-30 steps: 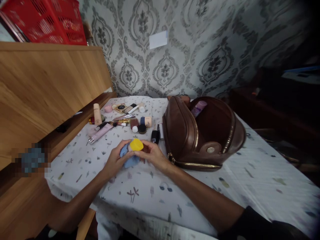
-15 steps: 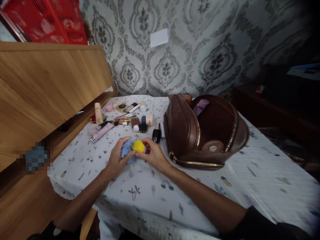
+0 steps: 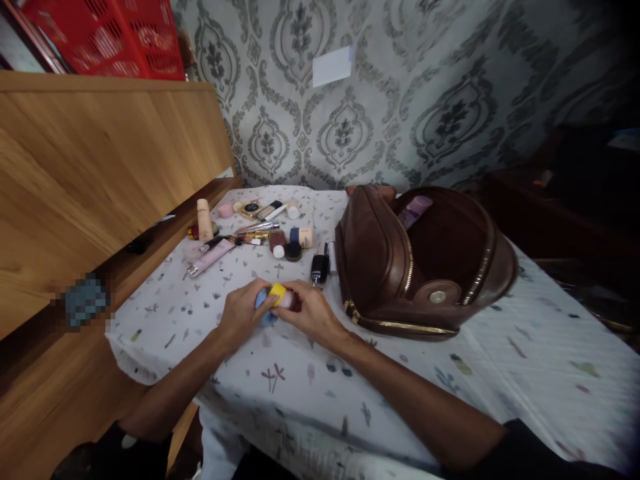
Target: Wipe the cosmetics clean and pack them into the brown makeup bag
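Over the near middle of the table, my left hand [image 3: 241, 312] is closed on a blue cloth [image 3: 261, 298], mostly hidden by the fingers. My right hand [image 3: 314, 312] grips a small container with a yellow cap [image 3: 277, 292] and a pale body, tilted against the cloth. The fingers cover most of its body. Just beyond the right hand lies a black bottle [image 3: 320, 267]. A brown leather bag [image 3: 375, 267] stands open to the right, a purple tube [image 3: 416, 210] inside it.
Cosmetics are spread at the back left: a beige tube [image 3: 204, 220], a pink tube [image 3: 213, 258], a compact [image 3: 251, 209], a dark round jar [image 3: 293, 251] and brushes. A wooden panel [image 3: 110, 147] borders the left, with a red basket [image 3: 110, 40] on top. The wall stands behind.
The yellow-capped container has turned in my hands, showing its pale body. Less of the blue cloth shows now. The whole view has shifted slightly.
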A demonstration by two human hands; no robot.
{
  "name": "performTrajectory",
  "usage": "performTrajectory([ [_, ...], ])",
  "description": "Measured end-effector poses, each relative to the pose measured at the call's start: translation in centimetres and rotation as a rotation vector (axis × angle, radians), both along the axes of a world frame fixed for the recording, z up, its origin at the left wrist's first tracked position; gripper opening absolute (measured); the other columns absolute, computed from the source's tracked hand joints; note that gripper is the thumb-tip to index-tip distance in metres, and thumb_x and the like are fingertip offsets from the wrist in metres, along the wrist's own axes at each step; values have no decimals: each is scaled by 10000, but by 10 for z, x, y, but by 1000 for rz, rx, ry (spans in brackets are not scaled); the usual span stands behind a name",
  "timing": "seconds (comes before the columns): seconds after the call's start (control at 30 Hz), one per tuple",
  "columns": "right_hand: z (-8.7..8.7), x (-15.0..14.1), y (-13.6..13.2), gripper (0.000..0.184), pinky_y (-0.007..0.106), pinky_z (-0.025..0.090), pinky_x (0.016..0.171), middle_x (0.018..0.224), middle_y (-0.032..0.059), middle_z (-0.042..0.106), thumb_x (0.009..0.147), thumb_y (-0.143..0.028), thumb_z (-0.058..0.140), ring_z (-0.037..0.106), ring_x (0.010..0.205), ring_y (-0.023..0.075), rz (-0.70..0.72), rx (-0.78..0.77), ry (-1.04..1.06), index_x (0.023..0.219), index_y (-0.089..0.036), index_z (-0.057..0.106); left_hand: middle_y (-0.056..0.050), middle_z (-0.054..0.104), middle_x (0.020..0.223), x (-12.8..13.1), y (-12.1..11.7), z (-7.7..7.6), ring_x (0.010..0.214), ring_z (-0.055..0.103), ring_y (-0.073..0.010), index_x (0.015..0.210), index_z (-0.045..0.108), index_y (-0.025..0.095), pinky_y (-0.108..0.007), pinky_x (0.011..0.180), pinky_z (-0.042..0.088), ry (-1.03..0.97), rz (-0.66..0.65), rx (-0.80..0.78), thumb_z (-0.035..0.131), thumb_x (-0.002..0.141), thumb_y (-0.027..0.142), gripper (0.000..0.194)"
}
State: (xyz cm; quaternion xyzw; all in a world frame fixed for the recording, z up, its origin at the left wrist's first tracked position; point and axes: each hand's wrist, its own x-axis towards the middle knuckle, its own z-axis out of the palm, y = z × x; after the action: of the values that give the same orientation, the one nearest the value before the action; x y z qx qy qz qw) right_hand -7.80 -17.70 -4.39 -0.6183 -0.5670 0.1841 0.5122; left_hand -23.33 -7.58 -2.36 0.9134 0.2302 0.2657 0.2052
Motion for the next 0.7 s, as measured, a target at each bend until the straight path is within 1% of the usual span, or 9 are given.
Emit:
performTrajectory([
  [0.07, 0, 0, 0, 304, 335, 481, 783, 926, 48, 673, 735, -228, 777, 613, 856, 211, -17, -3, 8, 1014, -179, 667, -22, 702, 894, 0, 1, 2, 798, 654, -186, 1042, 616, 205, -296, 776, 501, -48, 2, -31, 492, 954, 448, 287],
  [0.1, 0, 0, 0, 304, 335, 482, 789, 933, 48, 674, 740, -234, 772, 615, 865, 212, -16, 2, 10, 1020, -182, 665, -39, 706, 967, 0, 2, 2, 859, 659, -193, 1108, 607, 197, -300, 815, 501, -75, -26, -53, 499, 952, 448, 315],
  [0.2, 0, 1, 0, 356, 345, 482, 820, 976, 56, 678, 725, -227, 783, 626, 908, 224, 11, 27, 2, 1055, -186, 658, -115, 651, 1223, 1, 6, 4, 1101, 622, -228, 1304, 546, 157, -326, 965, 466, -107, -205, -127, 478, 970, 426, 433],
  [0.27, -1, 1, 1, 413, 355, 480, 844, 1013, 64, 677, 699, -221, 803, 629, 945, 236, 17, 34, -5, 1078, -187, 644, -127, 637, 1245, 2, 8, 5, 1133, 606, -232, 1321, 554, 152, -330, 992, 450, -96, -296, -169, 459, 984, 410, 435],
  [0.33, -2, 1, 0, 465, 350, 485, 828, 1006, 55, 669, 692, -237, 810, 634, 913, 227, 2, 11, 2, 1111, -196, 612, -117, 655, 1196, 3, 9, 5, 1089, 617, -227, 1276, 592, 157, -328, 976, 449, -82, -306, -193, 458, 987, 405, 404],
  [0.47, -2, -2, -2, 543, 295, 485, 690, 898, -11, 626, 708, -253, 792, 600, 683, 155, -17, -93, 45, 1174, -223, 515, -92, 682, 1134, 4, 7, 6, 1028, 628, -226, 1172, 629, 164, -324, 939, 443, -43, -223, -228, 456, 979, 423, 366],
  [0.57, 0, -4, -6, 546, 303, 478, 706, 928, 6, 629, 691, -200, 790, 597, 705, 165, -42, -93, -49, 1157, -227, 507, -46, 693, 966, 5, 4, 9, 878, 630, -202, 1069, 643, 163, -300, 831, 454, -9, -178, -281, 456, 965, 463, 369],
  [0.63, 2, -6, -7, 547, 314, 476, 724, 955, 26, 638, 690, -174, 783, 601, 734, 176, -45, -90, -103, 1158, -227, 506, -10, 660, 827, 6, 3, 11, 745, 592, -172, 993, 647, 159, -275, 721, 445, -1, -154, -340, 463, 950, 501, 391],
  [0.7, 3, -7, -7, 555, 315, 475, 719, 966, 33, 641, 695, -169, 776, 604, 737, 180, -38, -102, -109, 1169, -227, 494, 15, 612, 733, 7, 3, 12, 659, 540, -150, 931, 644, 158, -258, 639, 419, -4, -133, -390, 469, 935, 533, 413],
])
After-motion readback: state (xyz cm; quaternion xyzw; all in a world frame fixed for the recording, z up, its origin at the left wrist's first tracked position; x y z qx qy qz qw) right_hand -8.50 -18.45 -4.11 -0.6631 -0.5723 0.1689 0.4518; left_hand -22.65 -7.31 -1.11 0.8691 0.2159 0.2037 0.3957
